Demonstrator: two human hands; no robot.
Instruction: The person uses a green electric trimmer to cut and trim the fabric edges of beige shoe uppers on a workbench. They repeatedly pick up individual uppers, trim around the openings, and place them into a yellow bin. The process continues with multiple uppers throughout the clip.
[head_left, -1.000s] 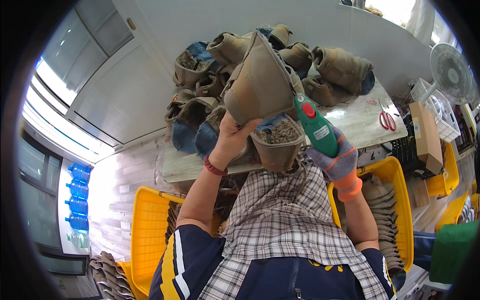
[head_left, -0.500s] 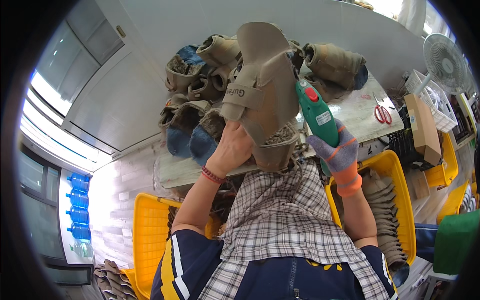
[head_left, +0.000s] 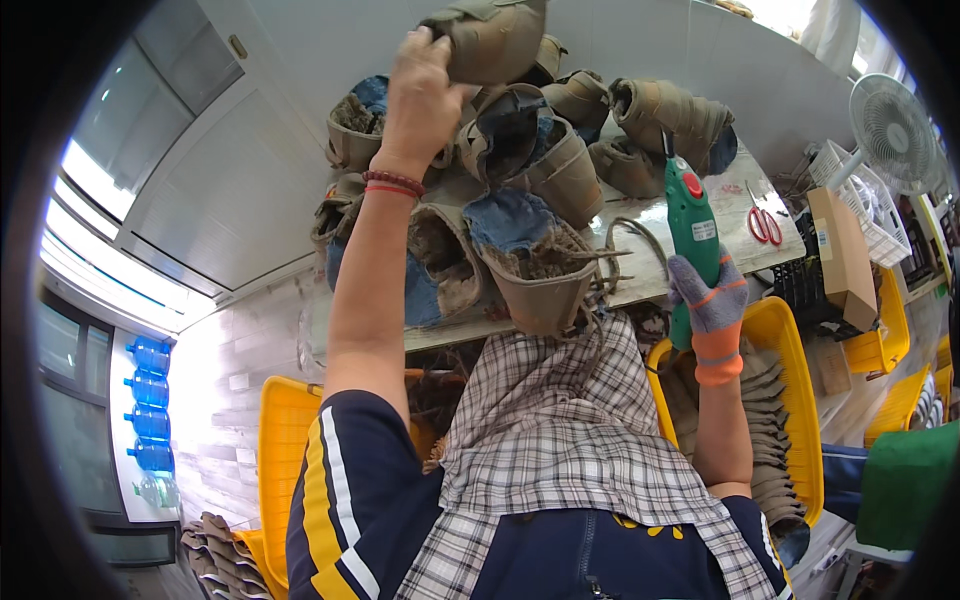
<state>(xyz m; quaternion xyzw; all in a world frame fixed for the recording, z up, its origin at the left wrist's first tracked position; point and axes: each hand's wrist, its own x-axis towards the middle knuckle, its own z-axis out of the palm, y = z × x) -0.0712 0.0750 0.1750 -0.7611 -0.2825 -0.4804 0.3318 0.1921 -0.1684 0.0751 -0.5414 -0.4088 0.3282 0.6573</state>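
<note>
Head view: L hand point(head_left: 418, 105), bare, w/ a red bracelet at the wrist, was blurred but its fingers gripped the L end of a tan boot upper point(head_left: 492, 42). That upper was raised over the far side of the pile, nr the top edge of view. R hand point(head_left: 712, 300), in a grey/orange glove, had its fingers wrapped round the lower part of a green power tool point(head_left: 695, 225), held approx. upright w/ its dark tip up, just in front of the tbl point(head_left: 742, 240).

More tan uppers lay heaped on the tbl; the nearest, a fleece-lined upper point(head_left: 545, 290) w/ blue fabric showing, sat at the near edge, btwn the two arms. Red-handled scissors point(head_left: 766, 228) lay R of the tool. Yellow baskets stood either side of the person: L basket point(head_left: 283, 440), R basket point(head_left: 808, 420), the latter w/ stacked tan pcs point(head_left: 765, 420). A fan point(head_left: 893, 118) stood far R, nr a cardboard box point(head_left: 840, 250).
</note>
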